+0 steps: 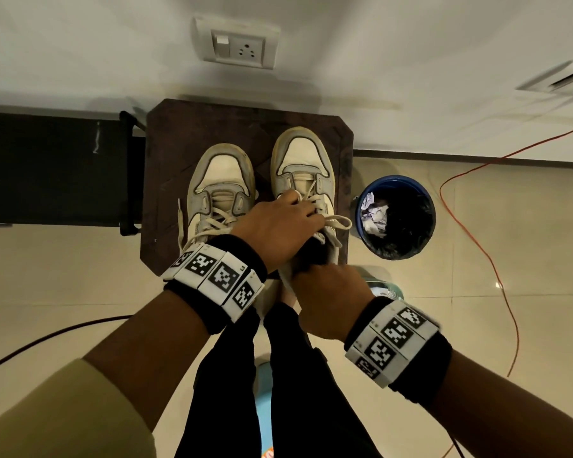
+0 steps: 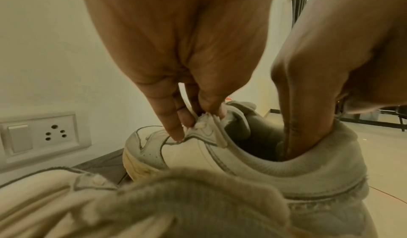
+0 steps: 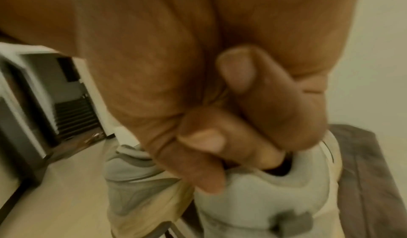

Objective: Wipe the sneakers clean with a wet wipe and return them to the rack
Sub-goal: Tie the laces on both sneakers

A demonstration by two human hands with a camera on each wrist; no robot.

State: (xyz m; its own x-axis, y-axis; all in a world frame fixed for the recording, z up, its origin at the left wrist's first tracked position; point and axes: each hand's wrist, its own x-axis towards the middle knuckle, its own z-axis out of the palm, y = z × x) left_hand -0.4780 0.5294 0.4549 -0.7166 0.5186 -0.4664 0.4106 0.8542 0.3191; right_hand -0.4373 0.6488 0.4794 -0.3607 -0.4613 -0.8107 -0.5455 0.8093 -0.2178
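Two worn cream and grey sneakers stand side by side on a dark brown stool top (image 1: 179,133), toes toward the wall. My left hand (image 1: 298,206) reaches across to the right sneaker (image 1: 303,160) and pinches its laced upper edge beside the tongue, as the left wrist view shows with the left hand (image 2: 198,120). At the heel, my right hand (image 1: 325,272) grips this shoe's padded collar (image 3: 286,186), with fingers (image 2: 304,137) curled inside the opening. The left sneaker (image 1: 219,186) stands untouched, its laces loose. Neither hand shows a wipe.
A blue bin (image 1: 396,216) with a black liner and crumpled white wipes stands right of the stool. A black rack frame (image 1: 126,173) adjoins the stool on the left. An orange cable (image 1: 477,246) trails over the tiled floor. A wall socket (image 1: 239,44) sits above.
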